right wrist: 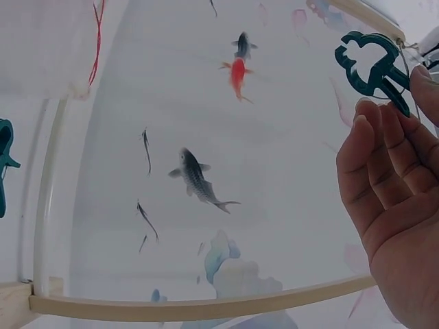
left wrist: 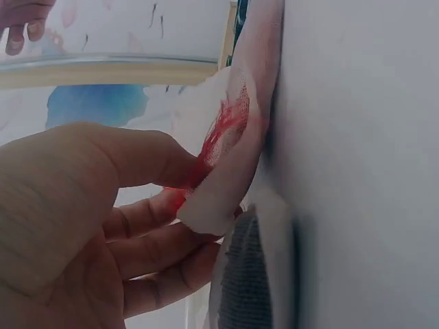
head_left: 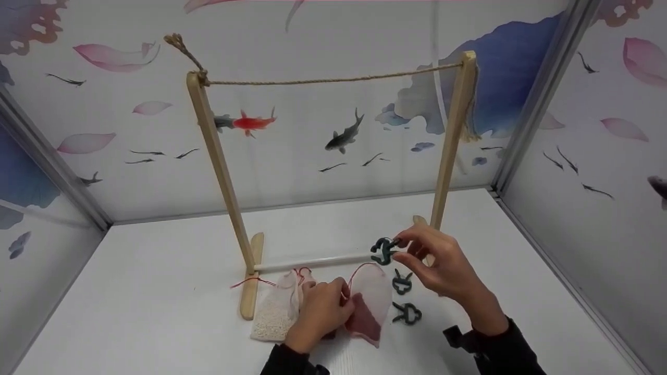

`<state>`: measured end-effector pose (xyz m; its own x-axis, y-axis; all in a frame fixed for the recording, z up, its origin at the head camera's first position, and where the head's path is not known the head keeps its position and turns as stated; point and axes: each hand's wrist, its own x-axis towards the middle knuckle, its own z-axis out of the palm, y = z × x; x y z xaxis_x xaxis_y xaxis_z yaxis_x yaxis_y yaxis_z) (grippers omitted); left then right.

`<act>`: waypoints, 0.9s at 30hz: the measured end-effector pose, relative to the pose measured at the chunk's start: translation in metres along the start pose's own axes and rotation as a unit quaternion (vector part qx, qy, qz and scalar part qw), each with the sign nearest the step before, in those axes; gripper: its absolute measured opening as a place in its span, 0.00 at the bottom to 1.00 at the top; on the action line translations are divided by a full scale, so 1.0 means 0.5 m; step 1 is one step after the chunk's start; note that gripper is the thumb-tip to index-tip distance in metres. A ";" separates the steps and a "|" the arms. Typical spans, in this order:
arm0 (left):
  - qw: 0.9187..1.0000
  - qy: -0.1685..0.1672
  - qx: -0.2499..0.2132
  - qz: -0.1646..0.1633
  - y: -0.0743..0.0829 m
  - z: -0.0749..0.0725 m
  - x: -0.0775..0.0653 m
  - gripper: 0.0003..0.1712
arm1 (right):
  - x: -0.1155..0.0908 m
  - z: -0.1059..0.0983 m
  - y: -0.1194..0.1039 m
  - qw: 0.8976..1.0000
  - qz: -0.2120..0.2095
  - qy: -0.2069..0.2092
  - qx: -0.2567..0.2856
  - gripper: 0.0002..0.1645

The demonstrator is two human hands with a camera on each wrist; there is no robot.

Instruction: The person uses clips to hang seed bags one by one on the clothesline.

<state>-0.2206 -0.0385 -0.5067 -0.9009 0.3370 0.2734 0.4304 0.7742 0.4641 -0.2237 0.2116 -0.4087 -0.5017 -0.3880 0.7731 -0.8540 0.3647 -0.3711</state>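
Observation:
My left hand is low over the table among the sheer drawstring bags. In the left wrist view, its thumb and fingers pinch a mesh bag at the red threads. From the head, this bag shows reddish-brown contents and a red cord. A bag of pale grains lies to the left; another bag is mostly hidden under the hand. My right hand, raised above the table, pinches a dark green spring clip by its handles, its round jaws facing away from the fingers.
Two more green clips, an upper one and a lower one, lie right of the bags. Behind stands a wooden frame with a rope strung across its top and a white bar low between its posts.

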 end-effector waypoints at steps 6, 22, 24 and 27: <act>1.000 0.011 -0.019 -0.015 0.001 -0.005 0.005 0.09 | 0.000 -0.002 0.000 1.000 -0.007 0.003 -0.002 0.25; 0.994 0.008 -0.097 -0.057 -0.001 -0.011 0.003 0.21 | -0.006 0.000 -0.007 1.000 -0.009 -0.001 0.014 0.24; 0.992 -0.007 -0.107 -0.059 0.001 -0.012 0.006 0.14 | -0.007 -0.001 -0.008 1.000 -0.010 -0.003 0.010 0.24; 0.993 -0.013 -0.109 -0.051 0.002 -0.011 0.009 0.17 | -0.012 -0.005 -0.007 1.000 -0.010 -0.008 0.005 0.24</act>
<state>-0.2240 -0.0392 -0.5006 -0.9403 0.2785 0.1957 0.3362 0.6710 0.6608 -0.2171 0.2149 -0.4108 -0.4872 -0.4075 0.7723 -0.8647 0.3489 -0.3614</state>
